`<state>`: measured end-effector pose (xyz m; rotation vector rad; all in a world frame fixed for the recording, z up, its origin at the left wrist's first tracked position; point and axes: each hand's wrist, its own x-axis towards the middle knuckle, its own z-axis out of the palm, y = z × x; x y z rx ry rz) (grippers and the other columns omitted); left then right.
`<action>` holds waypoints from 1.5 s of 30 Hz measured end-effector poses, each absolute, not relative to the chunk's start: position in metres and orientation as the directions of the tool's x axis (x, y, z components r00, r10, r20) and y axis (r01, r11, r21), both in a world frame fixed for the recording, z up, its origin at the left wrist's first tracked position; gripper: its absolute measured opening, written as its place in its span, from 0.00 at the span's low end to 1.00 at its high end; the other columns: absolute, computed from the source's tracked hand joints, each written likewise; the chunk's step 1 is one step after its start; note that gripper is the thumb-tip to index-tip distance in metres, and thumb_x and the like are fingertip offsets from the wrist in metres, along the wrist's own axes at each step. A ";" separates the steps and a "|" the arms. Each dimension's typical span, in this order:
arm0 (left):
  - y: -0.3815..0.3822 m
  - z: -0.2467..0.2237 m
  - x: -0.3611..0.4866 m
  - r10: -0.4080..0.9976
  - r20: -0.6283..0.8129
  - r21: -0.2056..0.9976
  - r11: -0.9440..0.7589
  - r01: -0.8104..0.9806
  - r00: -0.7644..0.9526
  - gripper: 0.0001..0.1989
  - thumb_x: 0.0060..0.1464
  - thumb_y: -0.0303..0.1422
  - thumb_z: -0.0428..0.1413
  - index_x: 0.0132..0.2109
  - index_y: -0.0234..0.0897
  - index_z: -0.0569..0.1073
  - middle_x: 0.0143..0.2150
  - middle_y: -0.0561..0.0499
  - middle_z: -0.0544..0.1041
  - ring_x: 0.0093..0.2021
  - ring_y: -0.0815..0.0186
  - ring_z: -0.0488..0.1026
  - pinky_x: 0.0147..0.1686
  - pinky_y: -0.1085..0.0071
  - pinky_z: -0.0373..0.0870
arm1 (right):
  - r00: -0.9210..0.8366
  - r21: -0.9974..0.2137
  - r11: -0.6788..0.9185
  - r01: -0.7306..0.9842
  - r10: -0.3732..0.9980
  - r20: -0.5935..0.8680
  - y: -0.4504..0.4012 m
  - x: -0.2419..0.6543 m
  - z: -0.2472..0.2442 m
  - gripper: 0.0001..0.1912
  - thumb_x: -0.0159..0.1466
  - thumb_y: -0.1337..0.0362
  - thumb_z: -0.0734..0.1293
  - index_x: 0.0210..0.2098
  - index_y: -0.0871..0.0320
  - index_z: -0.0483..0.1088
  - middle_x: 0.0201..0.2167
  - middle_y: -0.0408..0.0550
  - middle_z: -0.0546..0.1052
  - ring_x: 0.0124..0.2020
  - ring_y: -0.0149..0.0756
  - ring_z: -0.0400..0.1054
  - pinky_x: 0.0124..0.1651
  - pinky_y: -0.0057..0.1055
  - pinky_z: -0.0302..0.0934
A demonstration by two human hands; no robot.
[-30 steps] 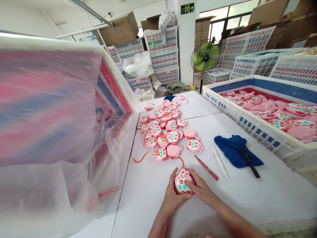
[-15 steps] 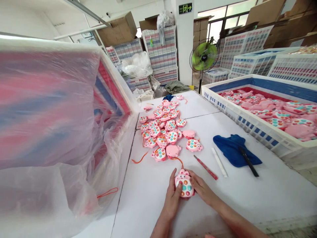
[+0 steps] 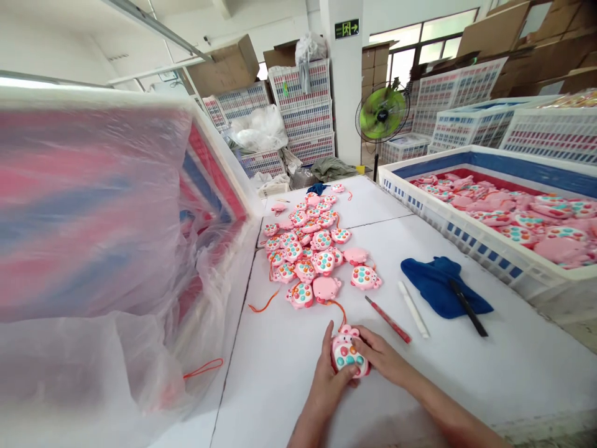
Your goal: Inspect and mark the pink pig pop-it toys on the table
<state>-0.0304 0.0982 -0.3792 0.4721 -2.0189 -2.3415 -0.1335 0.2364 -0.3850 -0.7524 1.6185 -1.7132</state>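
Observation:
Between both hands is a pink rabbit-shaped pop toy (image 3: pixel 347 356) with a white face panel, coloured round buttons and an orange cord loop at its top. My left hand (image 3: pixel 329 373) grips its left side, the thumb across the lower buttons. My right hand (image 3: pixel 380 354) holds the right side, its thumb on the upper buttons. Beyond the hands lies a pile of similar pink toys (image 3: pixel 321 242), some face up, some back up. To the right rest a red craft knife (image 3: pixel 388 320), a white pen-like stick (image 3: pixel 413 310) and a blue cloth (image 3: pixel 436 283) with a black-handled tool (image 3: pixel 469 309) on it.
A white crate (image 3: pixel 466 233) full of pink toys stands along the table's right side. On the left, a plastic-covered crate (image 3: pixel 93 218) rises close by. A green fan (image 3: pixel 383 114) and stacked crates (image 3: pixel 305 112) stand behind the white table (image 3: pixel 275 367).
My left thumb has moved from the upper buttons down to the lower ones, and my right thumb now reaches onto the upper buttons. The toy stays in both hands.

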 end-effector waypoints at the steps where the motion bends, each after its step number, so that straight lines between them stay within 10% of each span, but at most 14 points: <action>1: 0.098 -0.380 -0.030 -0.212 -0.189 0.972 -0.177 -0.152 -0.959 0.50 0.50 0.45 0.61 0.69 0.47 0.39 0.54 0.42 0.68 0.39 0.60 0.73 0.33 0.65 0.75 | -0.615 -0.993 -0.002 0.119 -0.786 -0.072 0.238 -0.140 -0.386 0.20 0.66 0.49 0.61 0.46 0.58 0.70 0.32 0.45 0.75 0.31 0.34 0.68 0.32 0.29 0.63; 5: 0.095 -0.386 -0.030 -0.263 -0.121 0.974 -0.216 -0.064 -0.957 0.42 0.55 0.51 0.54 0.69 0.48 0.42 0.57 0.39 0.64 0.42 0.59 0.74 0.38 0.60 0.75 | -0.833 -0.947 -0.119 0.297 -0.517 -0.196 0.265 -0.194 -0.381 0.20 0.58 0.48 0.69 0.37 0.60 0.71 0.20 0.41 0.71 0.17 0.28 0.62 0.17 0.22 0.51; 11: 0.097 -0.385 -0.030 -0.278 -0.153 0.975 -0.198 -0.100 -0.948 0.30 0.56 0.46 0.56 0.62 0.44 0.59 0.51 0.42 0.68 0.40 0.62 0.74 0.36 0.63 0.75 | -0.995 -0.884 -0.458 -0.100 0.055 0.084 0.303 -0.290 -0.357 0.29 0.60 0.38 0.58 0.54 0.48 0.60 0.44 0.47 0.76 0.36 0.33 0.73 0.37 0.32 0.68; 16: 0.095 -0.386 -0.031 -0.298 -0.177 0.961 -0.260 -0.099 -0.938 0.27 0.55 0.46 0.57 0.58 0.41 0.64 0.46 0.43 0.70 0.39 0.62 0.74 0.35 0.64 0.75 | -0.963 -0.955 0.220 -0.200 -0.225 0.150 0.247 -0.289 -0.379 0.30 0.56 0.48 0.66 0.54 0.56 0.65 0.53 0.58 0.72 0.54 0.48 0.67 0.56 0.48 0.60; 21: 0.091 -0.388 -0.033 -0.330 -0.204 0.935 -0.344 -0.084 -0.921 0.28 0.55 0.46 0.58 0.59 0.41 0.63 0.47 0.43 0.70 0.40 0.61 0.74 0.35 0.63 0.76 | -0.926 -0.884 0.385 -0.265 -0.358 0.121 0.201 -0.267 -0.396 0.28 0.46 0.64 0.73 0.48 0.57 0.73 0.57 0.59 0.67 0.59 0.61 0.58 0.62 0.60 0.45; 31: 0.088 -0.390 -0.040 -0.298 -0.227 0.811 -0.585 -0.011 -0.927 0.35 0.57 0.51 0.52 0.65 0.40 0.53 0.53 0.37 0.72 0.38 0.59 0.76 0.31 0.64 0.76 | -0.350 -0.914 0.082 -0.398 -0.934 0.068 0.238 -0.182 -0.345 0.42 0.50 0.60 0.75 0.63 0.44 0.59 0.67 0.47 0.53 0.67 0.47 0.48 0.66 0.45 0.49; 37: 0.088 -0.381 -0.037 -0.377 -0.230 0.852 -0.524 0.002 -0.897 0.28 0.54 0.41 0.59 0.58 0.40 0.61 0.41 0.46 0.75 0.33 0.63 0.76 0.29 0.68 0.75 | -0.630 -0.994 0.079 0.070 -0.770 -0.106 0.235 -0.152 -0.382 0.43 0.58 0.53 0.69 0.67 0.53 0.48 0.57 0.56 0.65 0.43 0.39 0.70 0.42 0.36 0.69; 41: 0.093 -0.379 -0.036 -0.336 -0.196 0.896 -0.443 -0.029 -0.921 0.31 0.51 0.40 0.62 0.58 0.43 0.57 0.46 0.45 0.74 0.38 0.59 0.77 0.41 0.58 0.75 | -0.635 -0.961 -0.007 0.277 -0.752 -0.177 0.227 -0.140 -0.400 0.31 0.66 0.46 0.58 0.62 0.55 0.53 0.29 0.44 0.72 0.25 0.33 0.68 0.20 0.25 0.59; 45: 0.098 -0.378 -0.038 -0.328 -0.170 0.948 -0.311 -0.063 -0.929 0.47 0.42 0.40 0.67 0.64 0.45 0.51 0.50 0.43 0.71 0.41 0.58 0.75 0.38 0.62 0.75 | -0.671 -0.963 0.013 0.268 -0.715 -0.196 0.224 -0.134 -0.398 0.26 0.66 0.44 0.58 0.55 0.55 0.59 0.22 0.39 0.69 0.18 0.28 0.63 0.15 0.22 0.53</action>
